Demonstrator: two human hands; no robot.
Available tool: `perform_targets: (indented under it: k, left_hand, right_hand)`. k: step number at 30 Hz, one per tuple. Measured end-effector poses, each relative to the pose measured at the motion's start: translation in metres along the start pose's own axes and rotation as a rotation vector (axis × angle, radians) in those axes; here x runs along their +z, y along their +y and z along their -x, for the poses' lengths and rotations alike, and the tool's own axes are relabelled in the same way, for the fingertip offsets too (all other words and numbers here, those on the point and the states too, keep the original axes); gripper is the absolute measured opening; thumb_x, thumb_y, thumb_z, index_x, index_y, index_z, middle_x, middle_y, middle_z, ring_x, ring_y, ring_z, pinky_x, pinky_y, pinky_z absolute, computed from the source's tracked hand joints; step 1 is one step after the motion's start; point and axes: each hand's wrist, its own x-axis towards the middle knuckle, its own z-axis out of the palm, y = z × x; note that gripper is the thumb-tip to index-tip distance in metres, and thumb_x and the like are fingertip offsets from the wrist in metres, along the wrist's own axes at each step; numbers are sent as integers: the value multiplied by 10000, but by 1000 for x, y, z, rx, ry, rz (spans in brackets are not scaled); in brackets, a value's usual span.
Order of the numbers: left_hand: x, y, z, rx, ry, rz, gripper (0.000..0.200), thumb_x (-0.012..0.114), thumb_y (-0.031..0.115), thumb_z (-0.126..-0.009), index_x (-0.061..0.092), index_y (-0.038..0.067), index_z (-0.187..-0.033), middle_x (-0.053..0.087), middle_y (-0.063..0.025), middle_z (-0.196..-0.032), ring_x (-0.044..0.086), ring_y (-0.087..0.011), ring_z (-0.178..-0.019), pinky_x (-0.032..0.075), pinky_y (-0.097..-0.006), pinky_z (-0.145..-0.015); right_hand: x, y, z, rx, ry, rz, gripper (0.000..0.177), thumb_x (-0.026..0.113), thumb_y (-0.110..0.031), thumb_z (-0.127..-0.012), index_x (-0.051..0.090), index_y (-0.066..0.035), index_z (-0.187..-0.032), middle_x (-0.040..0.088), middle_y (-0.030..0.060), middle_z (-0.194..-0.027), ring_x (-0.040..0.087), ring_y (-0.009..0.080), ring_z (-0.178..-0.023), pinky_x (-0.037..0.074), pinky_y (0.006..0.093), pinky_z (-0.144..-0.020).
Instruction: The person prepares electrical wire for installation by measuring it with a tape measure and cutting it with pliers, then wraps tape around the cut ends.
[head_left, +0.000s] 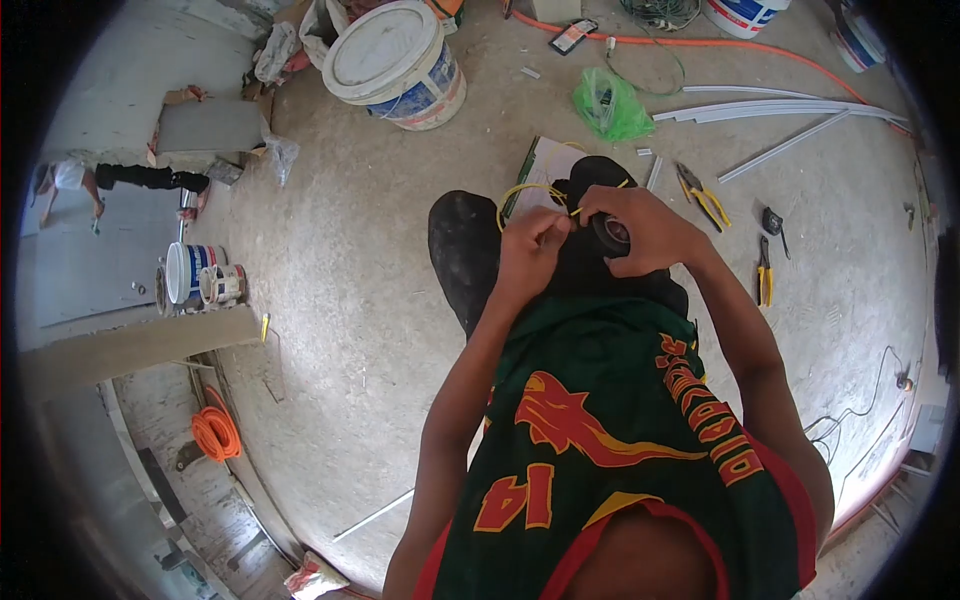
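Note:
My left hand (533, 243) pinches a thin yellow wire (520, 190) that loops up over my dark trousers. My right hand (640, 228) is closed around a roll of black tape (611, 234), with the wire's end running between the two hands. Both hands meet above my lap, over a green jersey with red lettering. Under the wire loop lies a flat white and green pack (548, 165) on the floor.
Yellow-handled pliers (704, 196) and a second plier tool (764, 276) lie on the concrete to the right. A green plastic bag (610, 105), white trunking strips (780, 108), an orange cable (700, 42), a big white bucket (395, 62), paint cans (200, 275) and an orange coil (215, 433) surround me. A person stands far left.

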Motion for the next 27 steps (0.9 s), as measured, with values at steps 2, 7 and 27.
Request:
perform_targets:
  k: [2,7,27]
  left_hand:
    - [-14,-12,-3,-405,-333,782,237,559,235,-939,598,17,-856,521,-7,-759,483,-133,-650,407,-271,-607]
    - [-12,-6,5,-544,-412,1132,310,468,291,-968,556,11,-866,507,-15,-811,447,-116,-651,377,-256,-615]
    - [-16,24,31,-273,232,263,312,545,229,-968,581,-7,-1169,562,3,-739,464,-67,-686,386,-212,-636]
  right_hand:
    - [4,-2,2,-78,69,86,508,709,-213,-568,546,-53,-1022,578,129,-1007,591,307,-958,461,380,-814]
    - [27,33,21,-120,711,201,473,733,-179,-647,550,-58,-1066,552,139,-1063,566,324,-982,458,418,-837]
    - [78,67,40,379,769,38,323,760,-230,-756,588,0,-902,491,161,-1101,488,317,-1044,402,399,-886]
